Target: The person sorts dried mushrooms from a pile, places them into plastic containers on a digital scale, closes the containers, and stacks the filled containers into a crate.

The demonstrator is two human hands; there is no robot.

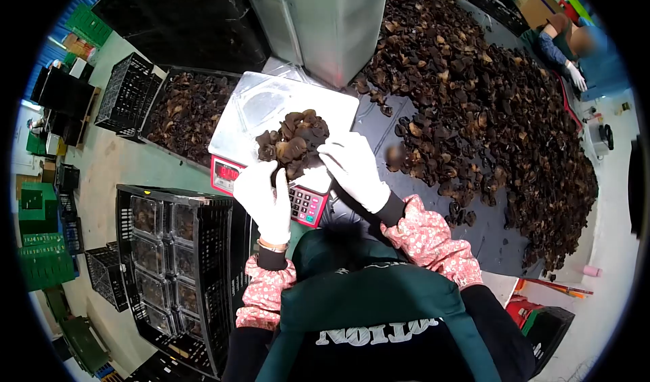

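Note:
A heap of dark brown wood ear mushrooms [295, 142] rests on the metal pan [254, 101] of a red digital scale [313, 209]. My left hand [263, 199], in a white glove, is at the heap's lower left edge with thumb and forefinger apart. On the heap's right side, my right hand [354, 168], also gloved in white, has its fingers stretched toward the mushrooms, fingertips at their edge. Neither hand visibly lifts a piece. The lit red display [227, 173] shows beside my left hand, its digits too blurred to read surely.
A large spread of loose wood ears [467, 91] covers the dark table [497, 236] at right. At left stand a crate of wood ears [189, 108] and a black crate with clear boxes [159, 260]. A co-worker's gloved hand [576, 76] shows at far right.

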